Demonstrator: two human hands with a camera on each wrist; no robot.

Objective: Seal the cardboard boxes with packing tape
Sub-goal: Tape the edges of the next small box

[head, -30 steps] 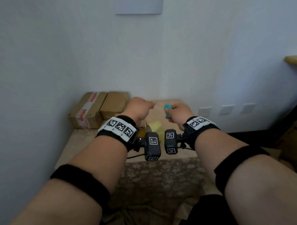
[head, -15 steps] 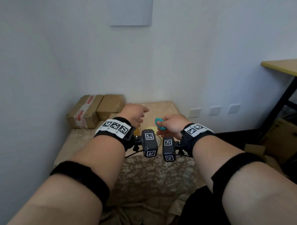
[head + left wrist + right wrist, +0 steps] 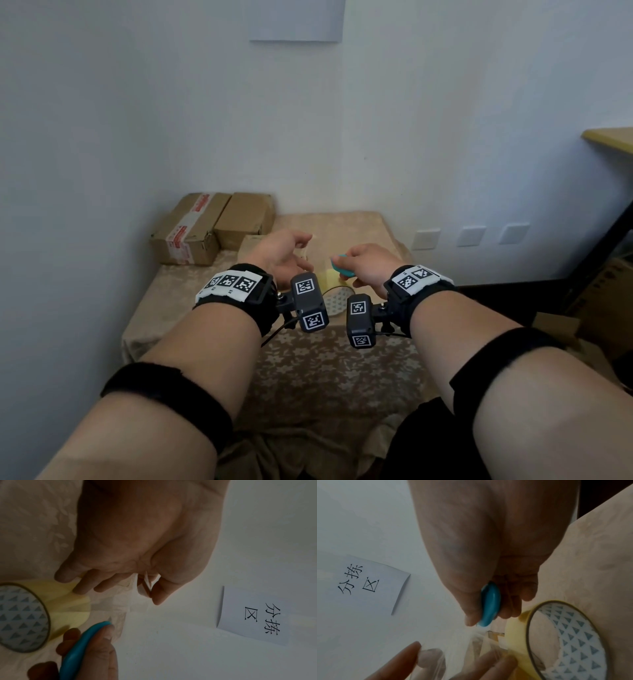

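Tape drawn off the roll, cutter poised.
Left hand (image 3: 137, 536) pinches the thin, limp, clingy clear tape strip (image 3: 120, 601); right hand (image 3: 488, 547) grips the small teal plastic cutter (image 3: 489, 604); the yellowish packing-tape roll (image 3: 556, 642) rests on the cloth-covered surface (image 3: 308, 359); hold tape by its edges.

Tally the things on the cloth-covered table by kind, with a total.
Cardboard boxes: 3 (, and one mostly hidden behind the left hand)
Tape roll: 1
Blue cutter, in the right hand: 1
Total: 5
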